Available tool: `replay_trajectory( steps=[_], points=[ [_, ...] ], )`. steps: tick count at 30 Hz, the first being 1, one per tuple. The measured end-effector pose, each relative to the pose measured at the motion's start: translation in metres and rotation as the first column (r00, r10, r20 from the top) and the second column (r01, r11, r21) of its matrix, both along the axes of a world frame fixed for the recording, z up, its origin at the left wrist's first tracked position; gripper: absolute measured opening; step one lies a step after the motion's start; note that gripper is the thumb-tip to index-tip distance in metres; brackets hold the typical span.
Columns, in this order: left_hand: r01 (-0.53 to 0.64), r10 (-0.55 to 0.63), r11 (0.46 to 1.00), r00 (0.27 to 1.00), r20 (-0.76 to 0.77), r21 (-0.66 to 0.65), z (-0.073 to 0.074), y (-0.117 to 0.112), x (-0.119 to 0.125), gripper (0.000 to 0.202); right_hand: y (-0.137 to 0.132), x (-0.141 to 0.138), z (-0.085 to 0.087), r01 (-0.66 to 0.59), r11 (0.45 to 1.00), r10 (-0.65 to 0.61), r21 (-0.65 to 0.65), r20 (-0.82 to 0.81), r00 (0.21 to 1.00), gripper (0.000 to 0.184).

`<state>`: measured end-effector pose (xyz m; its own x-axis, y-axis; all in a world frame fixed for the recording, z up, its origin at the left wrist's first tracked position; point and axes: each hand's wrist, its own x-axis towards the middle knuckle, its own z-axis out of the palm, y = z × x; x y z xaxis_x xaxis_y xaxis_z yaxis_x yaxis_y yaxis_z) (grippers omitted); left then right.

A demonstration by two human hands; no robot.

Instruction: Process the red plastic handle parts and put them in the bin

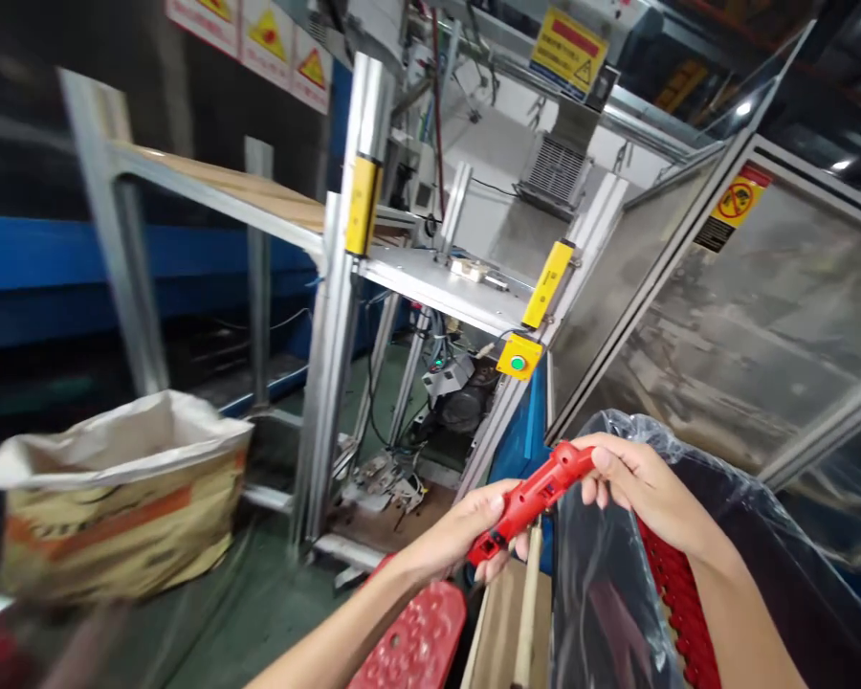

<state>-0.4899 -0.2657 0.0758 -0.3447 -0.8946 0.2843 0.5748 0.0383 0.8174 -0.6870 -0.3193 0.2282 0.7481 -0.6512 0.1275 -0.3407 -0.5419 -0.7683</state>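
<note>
A long red plastic part point(535, 498) with small round holes and a dark slot runs slantwise between my two hands. My left hand point(484, 522) is closed round its lower end, thumb on top. At the upper end, my right hand point(621, 474) pinches the tip between thumb and fingers. Below my right forearm, a plastic-lined container point(603, 574) holds several red pieces point(671, 603) in rows. Under my left hand are a red stool with a bumpy top point(416, 632) and a cardboard box point(506, 622).
Ahead stands a metal-framed station point(445, 287) with a small fixture point(474, 272), yellow sensor bars point(547, 285) and a green button point(518, 364). A large paper sack point(121, 517) sits at left. Clear guard panels point(782, 316) rise at right. Cables and machine parts point(387, 483) lie beneath the station.
</note>
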Motion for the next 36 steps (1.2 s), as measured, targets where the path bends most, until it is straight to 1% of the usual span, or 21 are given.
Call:
replay_trajectory(
  steps=[3, 6, 9, 12, 16, 23, 26, 28, 31, 33, 36],
  points=[
    [0.004, 0.000, 0.999, 0.997, -0.078, 0.046, 0.006, 0.009, 0.006, 0.066, 0.004, 0.014, -0.008, 0.027, 0.995, -0.019, -0.096, 0.088, 0.996, 0.051],
    [0.019, -0.013, 0.997, 0.996, -0.090, 0.070, 0.007, 0.015, 0.010, 0.063, 0.009, 0.020, -0.012, 0.045, 0.985, -0.022, -0.169, 0.137, 0.990, 0.049],
    [-0.020, 0.022, 0.999, 0.998, -0.054, 0.033, 0.007, 0.021, 0.012, 0.061, 0.014, 0.019, -0.014, 0.002, 0.977, 0.027, -0.215, 0.129, 0.991, 0.045],
    [-0.054, 0.053, 0.998, 0.998, -0.021, -0.015, 0.006, 0.026, 0.015, 0.066, 0.019, 0.015, -0.014, -0.028, 0.968, 0.061, -0.249, 0.127, 0.990, 0.041],
    [-0.021, 0.021, 1.000, 0.999, -0.026, 0.001, 0.004, 0.029, 0.015, 0.070, 0.026, 0.013, -0.014, -0.024, 0.963, 0.058, -0.269, 0.120, 0.991, 0.039],
    [0.108, -0.107, 0.994, 0.989, -0.102, 0.009, -0.003, 0.028, 0.006, 0.068, 0.030, 0.010, -0.012, 0.010, 0.949, 0.015, -0.315, 0.079, 0.997, 0.041],
    [0.211, -0.199, 0.977, 0.962, -0.185, 0.044, -0.007, 0.027, 0.004, 0.063, 0.029, 0.012, -0.013, 0.025, 0.947, -0.003, -0.320, 0.068, 0.998, 0.044],
    [0.317, -0.285, 0.942, 0.927, -0.243, 0.106, -0.010, 0.026, 0.004, 0.062, 0.028, 0.014, -0.014, 0.056, 0.941, -0.036, -0.334, 0.065, 0.997, 0.045],
    [0.465, -0.392, 0.863, 0.863, -0.320, 0.197, -0.019, 0.024, 0.002, 0.068, 0.029, 0.019, -0.016, 0.133, 0.907, -0.121, -0.400, 0.056, 0.991, 0.049],
    [0.499, -0.402, 0.836, 0.840, -0.365, 0.228, -0.026, 0.023, 0.001, 0.068, 0.029, 0.022, -0.017, 0.172, 0.879, -0.169, -0.445, 0.047, 0.985, 0.052],
    [0.512, -0.391, 0.825, 0.823, -0.411, 0.241, -0.033, 0.020, 0.001, 0.064, 0.030, 0.024, -0.018, 0.193, 0.855, -0.205, -0.482, 0.029, 0.978, 0.055]
  ],
)
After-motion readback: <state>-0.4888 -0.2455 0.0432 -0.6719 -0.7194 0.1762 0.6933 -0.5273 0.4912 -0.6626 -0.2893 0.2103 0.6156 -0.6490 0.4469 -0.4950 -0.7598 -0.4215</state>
